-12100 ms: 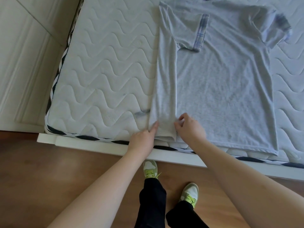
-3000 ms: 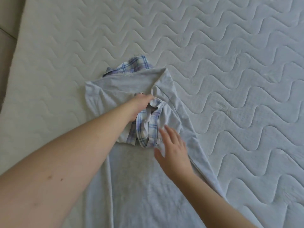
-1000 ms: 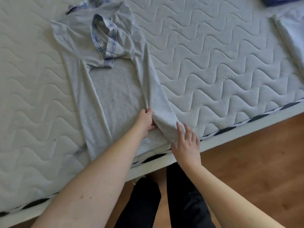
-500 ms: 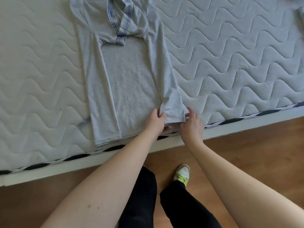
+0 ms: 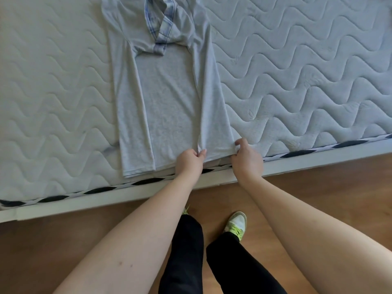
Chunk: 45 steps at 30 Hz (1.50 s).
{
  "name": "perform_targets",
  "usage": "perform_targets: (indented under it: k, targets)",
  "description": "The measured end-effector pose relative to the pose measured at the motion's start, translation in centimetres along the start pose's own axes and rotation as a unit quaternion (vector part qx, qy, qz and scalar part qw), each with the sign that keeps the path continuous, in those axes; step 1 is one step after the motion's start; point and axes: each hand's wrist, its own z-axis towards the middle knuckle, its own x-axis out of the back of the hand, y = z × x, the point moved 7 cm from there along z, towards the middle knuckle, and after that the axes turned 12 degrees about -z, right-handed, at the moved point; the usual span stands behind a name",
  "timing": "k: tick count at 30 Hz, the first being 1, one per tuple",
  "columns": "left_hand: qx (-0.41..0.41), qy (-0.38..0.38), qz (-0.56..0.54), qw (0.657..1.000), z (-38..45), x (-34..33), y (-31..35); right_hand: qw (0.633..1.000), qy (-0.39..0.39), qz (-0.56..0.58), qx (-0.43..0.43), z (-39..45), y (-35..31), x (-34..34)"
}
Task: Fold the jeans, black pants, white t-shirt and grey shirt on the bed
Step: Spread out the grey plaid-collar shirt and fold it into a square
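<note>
The grey shirt [image 5: 169, 98] lies flat on the bed [image 5: 53, 92], both long sides folded in toward its middle, and its plaid-trimmed sleeves are turned in at the top. Its hem reaches the bed's near edge. My left hand [image 5: 189, 161] pinches the hem at the inner edge of the right-hand folded strip. My right hand [image 5: 246, 157] pinches the outer corner of that same strip. The jeans, black pants and white t-shirt are out of view.
The quilted mattress spreads out left and right of the shirt. Its black-and-white piping and white frame [image 5: 297, 160] run along the near edge. Below is a wooden floor [image 5: 328, 198] with my legs and shoes.
The right side of the shirt has been folded inward and smoothed down. Both hands slid down to the hem, and they now pinch the two corners of that strip, slightly farther apart.
</note>
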Motion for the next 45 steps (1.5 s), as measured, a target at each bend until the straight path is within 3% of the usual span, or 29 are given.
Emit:
perform_targets:
  k: [6, 10, 13, 18, 21, 32, 40, 45]
  targets:
    - [-0.024, 0.026, 0.112, 0.993, -0.2, 0.9, 0.8, 0.995, -0.058, -0.078, -0.004, 0.7, 1.1, -0.3]
    - [-0.058, 0.047, 0.121, 0.990, -0.5, 1.8, 0.7, 0.991, -0.098, -0.085, -0.013, 0.6, 1.4, -0.1]
    - [-0.067, 0.027, 0.101, 0.992, -0.5, 2.5, 0.7, 0.989, -0.125, -0.069, -0.023, 0.1, 1.5, 0.5]
    - [-0.077, -0.002, 0.024, 0.997, 0.9, 3.9, 0.9, 0.998, -0.049, 0.042, 0.000, 0.4, 0.3, 2.3]
    - [-0.071, -0.008, -0.048, 0.996, 1.3, 5.0, 1.3, 0.994, -0.059, 0.088, 0.029, 1.0, -1.9, 2.6]
    - [-0.055, -0.019, -0.180, 0.982, 6.0, 10.8, 8.1, 0.988, -0.089, 0.099, 0.082, 4.7, -7.8, 6.8]
    - [-0.060, -0.064, -0.210, 0.974, 13.3, 8.3, 11.4, 0.989, -0.112, 0.088, 0.042, 10.0, -8.9, 4.3]
    - [-0.010, -0.112, -0.154, 0.982, 15.7, 4.6, 14.2, 0.985, -0.128, 0.112, 0.009, 13.7, -9.1, 4.2]
